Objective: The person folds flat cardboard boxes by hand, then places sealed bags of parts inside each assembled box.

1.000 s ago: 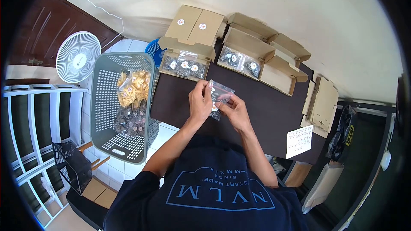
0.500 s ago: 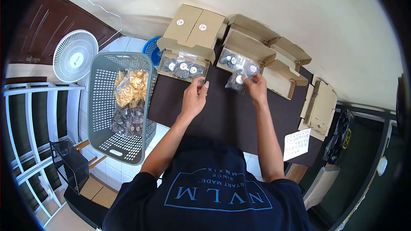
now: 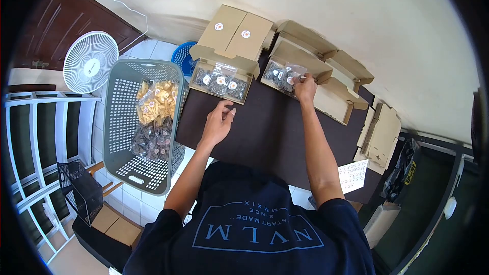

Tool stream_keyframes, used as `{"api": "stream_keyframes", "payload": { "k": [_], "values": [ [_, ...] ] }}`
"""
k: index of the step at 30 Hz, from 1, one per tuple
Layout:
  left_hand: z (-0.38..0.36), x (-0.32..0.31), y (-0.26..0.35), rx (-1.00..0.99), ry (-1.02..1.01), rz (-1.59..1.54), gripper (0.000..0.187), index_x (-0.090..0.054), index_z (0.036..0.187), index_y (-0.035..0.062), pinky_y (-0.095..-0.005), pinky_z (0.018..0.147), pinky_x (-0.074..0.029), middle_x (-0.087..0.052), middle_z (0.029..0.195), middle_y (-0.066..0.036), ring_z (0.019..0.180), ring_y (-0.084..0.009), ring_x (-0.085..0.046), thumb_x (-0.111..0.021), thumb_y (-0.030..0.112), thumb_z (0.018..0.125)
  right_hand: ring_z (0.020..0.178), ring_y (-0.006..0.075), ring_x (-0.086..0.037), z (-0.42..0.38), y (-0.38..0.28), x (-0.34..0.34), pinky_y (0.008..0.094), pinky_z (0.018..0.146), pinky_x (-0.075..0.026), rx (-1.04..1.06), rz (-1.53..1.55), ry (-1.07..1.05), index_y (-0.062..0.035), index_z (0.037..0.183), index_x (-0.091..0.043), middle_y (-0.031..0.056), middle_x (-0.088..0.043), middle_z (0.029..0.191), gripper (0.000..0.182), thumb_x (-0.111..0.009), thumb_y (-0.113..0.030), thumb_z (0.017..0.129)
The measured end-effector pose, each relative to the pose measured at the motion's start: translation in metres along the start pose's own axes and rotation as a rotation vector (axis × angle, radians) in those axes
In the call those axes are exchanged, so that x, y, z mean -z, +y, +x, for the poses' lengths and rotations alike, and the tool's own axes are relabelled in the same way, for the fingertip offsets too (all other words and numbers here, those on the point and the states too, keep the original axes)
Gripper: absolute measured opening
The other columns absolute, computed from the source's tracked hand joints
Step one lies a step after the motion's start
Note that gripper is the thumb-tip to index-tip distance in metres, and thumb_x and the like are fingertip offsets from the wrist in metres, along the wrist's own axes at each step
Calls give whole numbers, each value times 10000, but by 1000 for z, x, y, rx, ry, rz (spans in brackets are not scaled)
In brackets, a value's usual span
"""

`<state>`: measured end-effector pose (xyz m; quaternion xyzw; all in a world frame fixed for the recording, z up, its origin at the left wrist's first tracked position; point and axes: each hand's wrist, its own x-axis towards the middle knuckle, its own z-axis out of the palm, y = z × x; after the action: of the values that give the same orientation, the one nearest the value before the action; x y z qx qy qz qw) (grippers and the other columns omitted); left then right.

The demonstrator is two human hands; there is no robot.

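Observation:
My right hand grips a clear bag of dark coiled items with a round sticker, at the right part of an open cardboard box. More stickered bags lie in that box's left part. Fingers slightly apart and empty, my left hand hovers over the dark table, just below another open box. Three round stickers show on the clear bags inside that box.
A grey basket at left holds yellow bags and dark bags. Closed boxes, an open box, flattened cardboard, a printed sheet, a fan and a blue basket are around.
My right hand has moved its bag up from over the table into the open box. My left hand has drawn back down and left from the other box.

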<state>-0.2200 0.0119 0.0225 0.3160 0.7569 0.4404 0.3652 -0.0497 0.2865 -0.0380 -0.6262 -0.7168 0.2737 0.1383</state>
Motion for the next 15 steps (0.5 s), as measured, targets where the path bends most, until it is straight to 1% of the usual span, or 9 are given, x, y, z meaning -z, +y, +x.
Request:
{"api": "stream_keyframes", "payload": {
  "k": [1,3,4,6,7,9,10,12,15],
  "values": [
    [-1,0,-2,19,1,-17,252,-566,1163,34,-352,709,-526,-684,846,-155,749,-237,-677,-616,141,940,944,389,-664,-7,-11,7,451,851,-508,0,-1,-1,35,1147,-612,224,-690,996,529,-815,-228,736],
    [-1,2,-5,14,-12,-6,254,-567,1162,33,-355,721,-528,-684,855,-158,765,-240,-678,-619,142,938,1048,428,-612,-25,-31,21,477,900,-485,63,-91,141,26,1192,-570,243,-608,1185,522,-787,-159,755],
    [-1,4,-5,6,-22,6,256,-569,1161,31,-357,732,-529,-684,864,-161,782,-243,-678,-622,144,937,1048,428,-612,-27,-32,24,477,900,-485,64,-91,141,26,1192,-570,243,-608,1185,522,-787,-159,755],
    [-1,6,-4,10,-26,14,249,-575,1153,29,-361,736,-529,-683,870,-160,789,-244,-678,-622,142,937,1081,443,-579,-27,-34,28,485,915,-479,253,-196,104,13,1217,-540,243,-532,1272,550,-779,-141,746],
    [-3,9,-3,18,-32,24,241,-580,1146,28,-365,741,-528,-683,876,-159,796,-246,-678,-623,140,936,1081,443,-579,-24,-31,26,485,915,-479,257,-194,100,13,1217,-540,243,-532,1272,550,-779,-141,746],
    [-5,18,-2,-1,-35,17,235,-587,1141,29,-355,733,-527,-682,875,-154,796,-241,-678,-625,135,935,1088,432,-587,-16,-25,22,482,923,-485,600,-288,9,12,1199,-564,247,-562,1252,518,-773,-137,748],
    [-6,23,-1,-21,-45,10,228,-593,1136,31,-345,725,-526,-681,874,-148,796,-235,-677,-628,131,935,1088,432,-587,-14,-25,22,482,923,-485,610,-283,4,12,1199,-564,247,-562,1252,518,-773,-137,748],
    [-9,38,-2,-41,-8,-20,225,-594,1136,30,-327,712,-521,-680,872,-140,794,-215,-676,-629,122,934,1112,421,-585,-10,-28,22,480,932,-487,480,-313,-274,9,1196,-583,253,-575,1253,508,-771,-141,748],
    [-17,69,-6,-85,100,-188,204,-584,1157,31,-250,671,-487,-653,884,-64,776,-124,-639,-589,71,957,1117,399,-594,-11,-34,20,483,943,-487,419,-331,-320,5,1184,-608,235,-620,1205,485,-767,-143,750]
  ]
}}
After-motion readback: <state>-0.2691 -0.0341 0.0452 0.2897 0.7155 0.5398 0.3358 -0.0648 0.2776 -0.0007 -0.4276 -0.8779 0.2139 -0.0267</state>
